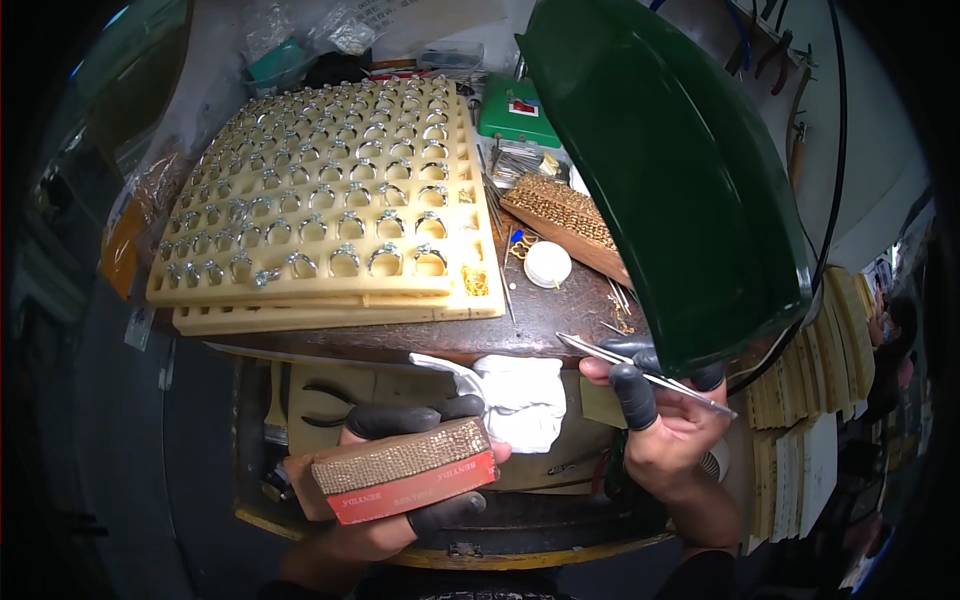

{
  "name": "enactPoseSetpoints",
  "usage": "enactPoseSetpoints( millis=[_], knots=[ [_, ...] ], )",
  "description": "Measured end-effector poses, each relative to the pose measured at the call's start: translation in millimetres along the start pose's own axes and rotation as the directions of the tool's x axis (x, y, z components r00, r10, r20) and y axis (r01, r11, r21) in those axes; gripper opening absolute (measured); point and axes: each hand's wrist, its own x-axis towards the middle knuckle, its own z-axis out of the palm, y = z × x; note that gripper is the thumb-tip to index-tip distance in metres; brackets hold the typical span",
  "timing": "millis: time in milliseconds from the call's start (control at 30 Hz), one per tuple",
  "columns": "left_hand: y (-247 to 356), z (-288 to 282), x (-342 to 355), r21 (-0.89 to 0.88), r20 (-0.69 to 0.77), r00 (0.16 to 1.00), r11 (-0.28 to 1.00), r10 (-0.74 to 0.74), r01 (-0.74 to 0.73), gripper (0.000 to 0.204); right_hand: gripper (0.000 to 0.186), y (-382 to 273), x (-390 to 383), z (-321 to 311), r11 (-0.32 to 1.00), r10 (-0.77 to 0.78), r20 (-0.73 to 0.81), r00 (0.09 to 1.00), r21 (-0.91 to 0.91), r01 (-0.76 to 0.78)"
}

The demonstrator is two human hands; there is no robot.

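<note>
Workbench (575, 302); left hand (374, 537) holds block (400, 458) (lettered red side (412, 490)).

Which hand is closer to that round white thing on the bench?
Right. The right hand, holding tweezers, is just below-right of the round white thing; the left hand, gripping a block, is farther off, lower left.

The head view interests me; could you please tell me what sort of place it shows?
Probably a jewellery workshop: rows of rings stand in a pale tray on a wooden bench, and the right hand holds tweezers.
</note>
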Motion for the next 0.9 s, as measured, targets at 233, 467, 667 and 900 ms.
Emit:
enactPoseSetpoints(
  millis=[233, 467, 667, 900],
  knots=[
    [2.3, -6.6, 1.7, 0.248, 0.162, 0.98, 0.956, 0.116, -0.154, 0.068, 0.035, -27.3, 25.0, -17.6, 0.738, -0.402, 0.534, 0.744, -0.291, 0.608],
    [5.2, -0.8, 0.0, 0.028, 0.04, 0.999, 0.999, -0.031, 0.03, 0.076, 0.021, -34.3, 32.4, -13.5, 0.561, -0.521, 0.638, 0.567, -0.244, 0.791],
    [1.2, -2.5, 1.6, 0.067, 0.048, 0.998, 0.997, 0.032, -0.036, 0.076, 0.028, -35.5, 32.3, -29.0, 0.743, -0.365, 0.626, 0.689, -0.25, 0.621],
    [1.0, 2.8, 2.0, 0.048, 0.03, 0.998, 0.997, 0.055, -0.056, 0.074, 0.025, -15.3, 7.8, -9.6, 0.996, 0.063, 0.058, 0.996, -0.063, -0.059]
  ],
)
